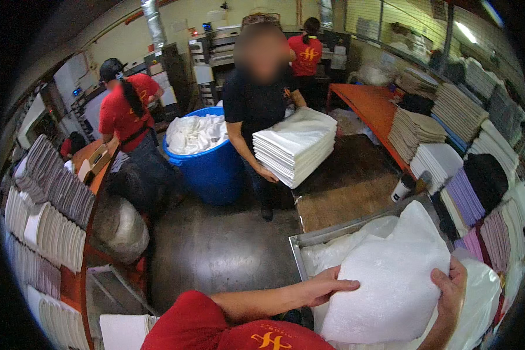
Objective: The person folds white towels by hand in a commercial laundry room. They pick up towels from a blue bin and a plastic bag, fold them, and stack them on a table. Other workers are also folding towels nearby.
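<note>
A white cloth bundle or sheet (383, 280) is held up between my two hands, above a metal-edged bin (298, 258) with clear plastic and white material inside. My left hand (332, 286) grips its left edge, thumb on top. On its right edge my right hand (450, 278) closes, thumb facing me. Sheer white plastic (479, 288) lies beside my right forearm. Across from me a person in a dark shirt (256, 96) carries a thick stack of folded white cloths (295, 144) in both arms.
A blue barrel (205, 175) heaped with white cloth stands behind, left of the person. A brown tabletop (345, 205) adjoins the bin, with a cup (402, 188) at its right. Folded textiles (463, 197) line the right; shelves of folded cloths (48, 223) line the left. Two people in red work farther back.
</note>
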{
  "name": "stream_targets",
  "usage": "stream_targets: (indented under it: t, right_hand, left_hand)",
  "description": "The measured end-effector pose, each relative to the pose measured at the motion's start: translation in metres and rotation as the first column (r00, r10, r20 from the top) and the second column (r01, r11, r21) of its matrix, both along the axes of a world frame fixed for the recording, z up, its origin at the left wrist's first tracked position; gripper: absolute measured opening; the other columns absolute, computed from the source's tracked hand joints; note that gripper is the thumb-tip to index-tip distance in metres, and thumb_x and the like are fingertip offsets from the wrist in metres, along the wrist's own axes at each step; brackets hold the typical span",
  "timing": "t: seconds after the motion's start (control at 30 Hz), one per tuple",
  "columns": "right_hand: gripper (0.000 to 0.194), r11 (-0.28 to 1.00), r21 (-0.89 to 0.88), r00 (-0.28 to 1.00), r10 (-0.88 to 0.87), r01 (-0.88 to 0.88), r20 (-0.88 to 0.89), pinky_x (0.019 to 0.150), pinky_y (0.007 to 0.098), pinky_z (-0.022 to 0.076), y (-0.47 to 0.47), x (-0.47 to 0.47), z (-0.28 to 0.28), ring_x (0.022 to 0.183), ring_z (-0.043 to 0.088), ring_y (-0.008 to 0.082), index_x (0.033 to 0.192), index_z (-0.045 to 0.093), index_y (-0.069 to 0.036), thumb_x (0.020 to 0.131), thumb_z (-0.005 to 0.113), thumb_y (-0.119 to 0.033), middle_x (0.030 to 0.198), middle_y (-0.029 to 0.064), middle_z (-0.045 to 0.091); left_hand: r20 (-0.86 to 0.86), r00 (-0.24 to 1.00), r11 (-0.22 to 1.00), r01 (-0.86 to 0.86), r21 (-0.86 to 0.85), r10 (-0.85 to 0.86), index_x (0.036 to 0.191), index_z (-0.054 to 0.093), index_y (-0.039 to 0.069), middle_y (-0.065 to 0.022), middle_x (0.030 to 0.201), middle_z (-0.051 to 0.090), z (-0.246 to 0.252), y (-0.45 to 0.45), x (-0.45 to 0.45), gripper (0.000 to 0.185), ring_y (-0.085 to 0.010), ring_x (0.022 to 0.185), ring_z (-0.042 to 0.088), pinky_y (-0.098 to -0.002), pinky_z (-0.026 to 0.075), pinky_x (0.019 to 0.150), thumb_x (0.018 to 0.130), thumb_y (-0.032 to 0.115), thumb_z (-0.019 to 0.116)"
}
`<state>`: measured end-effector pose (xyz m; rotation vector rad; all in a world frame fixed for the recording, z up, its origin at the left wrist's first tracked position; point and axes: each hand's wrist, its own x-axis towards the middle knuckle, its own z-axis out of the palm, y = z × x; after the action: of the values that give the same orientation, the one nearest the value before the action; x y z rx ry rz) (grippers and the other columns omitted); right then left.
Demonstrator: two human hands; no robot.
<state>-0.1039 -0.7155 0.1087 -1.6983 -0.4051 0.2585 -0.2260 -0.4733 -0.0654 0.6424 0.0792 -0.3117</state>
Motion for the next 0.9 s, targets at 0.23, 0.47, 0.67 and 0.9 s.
stream_targets:
  t: [0.23, 0.47, 0.67, 0.9]
  right_hand:
    - [0.037, 0.893, -0.254, 0.888, 0.422, -0.372, 0.181, 0.078, 0.0327, 0.0523, 0.074, 0.016, -0.020, 0.089, 0.069, 0.0208, 0.103, 0.070, 0.001, 0.073, 0.086, -0.013, 0.093, 0.0111, 0.071]
    - [0.035, 0.558, -0.386, 0.451, 0.827, -0.735, 0.337, 0.075, 0.0418, 0.0531, 0.208, -0.022, -0.042, 0.088, 0.066, 0.0385, 0.102, 0.066, -0.001, 0.083, 0.081, -0.027, 0.100, 0.0163, 0.067]
    - [0.035, 0.172, -0.511, 0.092, 0.980, -0.842, 0.178, 0.078, 0.0491, 0.0522, 0.364, -0.071, -0.081, 0.095, 0.065, 0.0414, 0.102, 0.062, -0.002, 0.089, 0.071, -0.033, 0.101, 0.0180, 0.064]
    - [0.032, 0.181, -0.446, 0.083, 0.970, -0.877, 0.229, 0.081, 0.0491, 0.0523, 0.501, -0.094, -0.105, 0.098, 0.066, 0.0405, 0.103, 0.065, -0.004, 0.083, 0.075, -0.027, 0.102, 0.0173, 0.067]
  left_hand:
    - [-0.218, 0.969, 0.970, -0.067, 0.232, 0.119, 0.138, 0.052, 0.003, -0.0048, 0.121, 0.066, -0.046, 0.058, -0.034, 0.059, -0.0146, 0.112, 0.062, -0.0304, 0.051, 0.096, 0.092, 0.028, 0.078]
    - [-0.185, 0.978, 0.703, 0.063, 0.709, 0.099, 0.156, 0.026, 0.000, -0.0200, 0.143, 0.054, -0.084, 0.198, -0.115, 0.099, -0.0285, 0.128, 0.056, -0.0410, 0.045, 0.108, 0.084, 0.035, 0.084]
    - [0.106, 0.927, 0.561, -0.306, 0.769, 0.360, 0.162, 0.016, 0.007, -0.0173, 0.152, 0.046, -0.087, 0.346, -0.190, 0.103, -0.0285, 0.136, 0.049, -0.0414, 0.039, 0.114, 0.085, 0.023, 0.083]
    - [0.134, 0.821, 0.606, -0.510, 0.611, 0.556, 0.133, 0.059, 0.005, -0.0198, 0.151, 0.046, -0.043, 0.485, -0.249, 0.056, -0.0279, 0.135, 0.050, -0.0394, 0.042, 0.110, 0.084, 0.023, 0.080]
